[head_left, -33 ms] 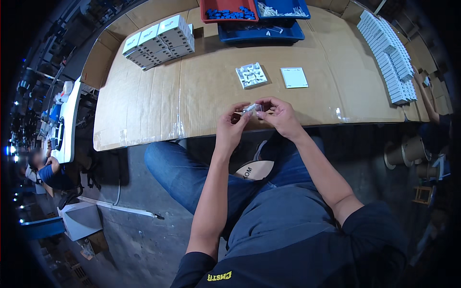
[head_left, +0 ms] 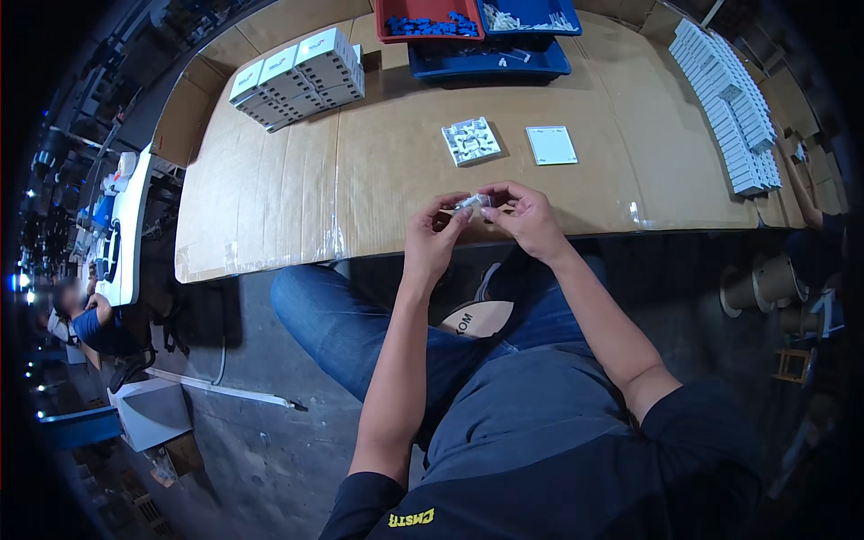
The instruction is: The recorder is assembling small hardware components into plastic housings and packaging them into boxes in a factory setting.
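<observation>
Above the near edge of the cardboard-covered table, my left hand (head_left: pixel 434 236) and my right hand (head_left: pixel 529 225) meet, both closed. Between their fingertips they pinch a small clear-and-white piece (head_left: pixel 473 202), which looks like thin plastic with something white in it. Fingers cover much of it, so its exact kind cannot be told. Just beyond lies a square white plastic base (head_left: pixel 470 142) with a moulded inside facing up. To its right rests a flat, square white cover plate (head_left: pixel 551 146).
White boxes (head_left: pixel 301 76) stand stacked at the back left. At the back are a red bin (head_left: pixel 429 38) of blue parts and blue bins (head_left: pixel 490 68) with white parts. White units (head_left: pixel 724 103) line the right side. Another person (head_left: pixel 94 328) sits far left.
</observation>
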